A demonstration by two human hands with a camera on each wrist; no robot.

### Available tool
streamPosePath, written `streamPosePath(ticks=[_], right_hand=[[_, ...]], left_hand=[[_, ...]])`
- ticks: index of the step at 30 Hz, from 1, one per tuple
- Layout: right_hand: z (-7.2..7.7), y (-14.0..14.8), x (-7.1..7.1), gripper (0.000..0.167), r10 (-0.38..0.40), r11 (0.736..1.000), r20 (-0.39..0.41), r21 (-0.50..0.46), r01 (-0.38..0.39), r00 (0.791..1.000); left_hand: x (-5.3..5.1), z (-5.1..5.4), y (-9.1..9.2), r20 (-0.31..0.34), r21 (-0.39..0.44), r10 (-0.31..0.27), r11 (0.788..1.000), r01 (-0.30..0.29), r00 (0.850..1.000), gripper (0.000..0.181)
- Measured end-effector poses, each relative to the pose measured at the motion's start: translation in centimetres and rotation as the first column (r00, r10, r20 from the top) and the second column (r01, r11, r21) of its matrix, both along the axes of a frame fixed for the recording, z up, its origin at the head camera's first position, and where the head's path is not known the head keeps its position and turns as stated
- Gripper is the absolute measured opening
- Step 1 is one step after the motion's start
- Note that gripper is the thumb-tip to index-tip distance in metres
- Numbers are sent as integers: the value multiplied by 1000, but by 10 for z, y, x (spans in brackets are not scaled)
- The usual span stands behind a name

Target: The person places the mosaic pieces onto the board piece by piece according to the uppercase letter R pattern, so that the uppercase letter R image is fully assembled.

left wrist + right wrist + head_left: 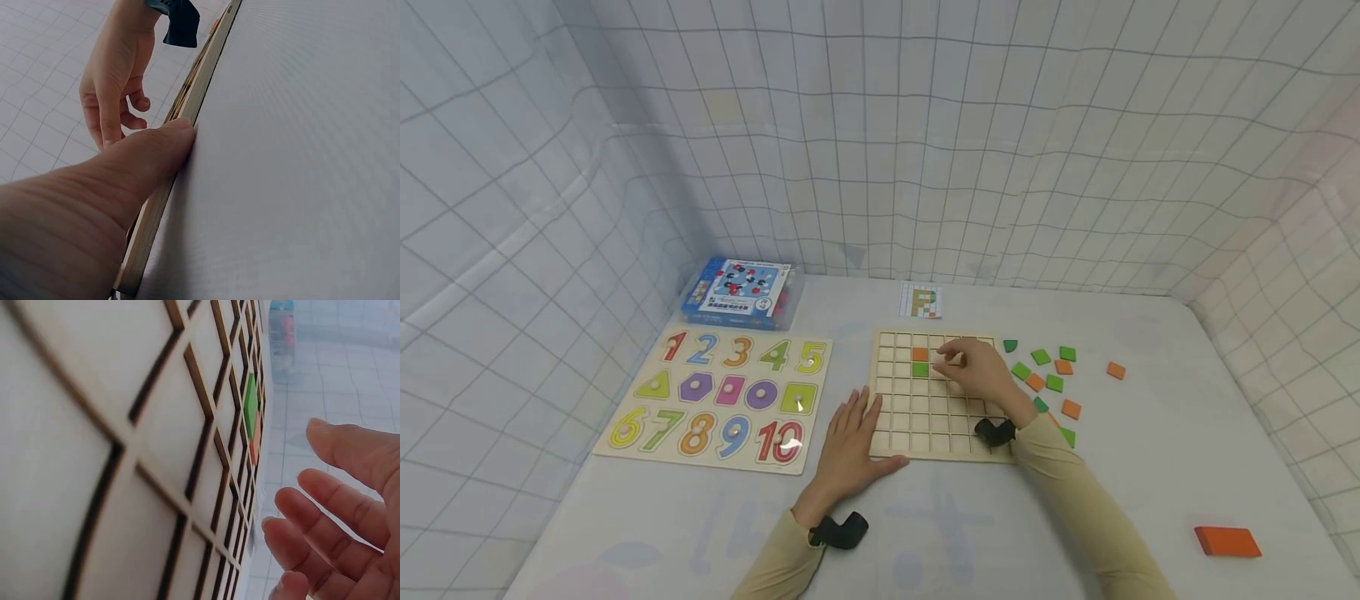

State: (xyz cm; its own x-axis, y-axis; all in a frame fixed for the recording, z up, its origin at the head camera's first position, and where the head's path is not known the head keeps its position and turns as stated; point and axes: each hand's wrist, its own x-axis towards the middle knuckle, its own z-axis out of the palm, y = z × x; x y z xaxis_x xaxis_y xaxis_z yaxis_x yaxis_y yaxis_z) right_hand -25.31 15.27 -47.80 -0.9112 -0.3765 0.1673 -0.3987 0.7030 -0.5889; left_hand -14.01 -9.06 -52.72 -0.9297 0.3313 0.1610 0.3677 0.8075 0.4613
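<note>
Beige sleeves point(1088, 500) lie nearest; the left hand point(848, 450), spread, touches the gridded board point(937, 405); the right hand point(979, 371), loosely curved, empty, hovers near a green tile point(920, 369).

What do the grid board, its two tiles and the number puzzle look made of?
Grid board: likely wood, matte and unpainted, judging by its pale tan face and dark brown cut edges. Orange tile and green tile: smooth, evenly colored, perhaps painted wood, though plastic is possible. Number puzzle: perhaps printed wood, glossy where the 10 catches light; core unclear.
</note>
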Motion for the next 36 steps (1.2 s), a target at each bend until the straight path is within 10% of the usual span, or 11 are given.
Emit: streamPosePath(ticks=[17, 36], right_hand=[[7, 56, 13, 36, -189, 976, -213, -152, 158, 959], [-5, 107, 31, 42, -349, 936, -161, -95, 338, 923]], left_hand=[[0, 1, 0, 4, 17, -2, 1000, 2, 1000, 99], [1, 2, 0, 6, 18, -6, 1000, 6, 1000, 98]])
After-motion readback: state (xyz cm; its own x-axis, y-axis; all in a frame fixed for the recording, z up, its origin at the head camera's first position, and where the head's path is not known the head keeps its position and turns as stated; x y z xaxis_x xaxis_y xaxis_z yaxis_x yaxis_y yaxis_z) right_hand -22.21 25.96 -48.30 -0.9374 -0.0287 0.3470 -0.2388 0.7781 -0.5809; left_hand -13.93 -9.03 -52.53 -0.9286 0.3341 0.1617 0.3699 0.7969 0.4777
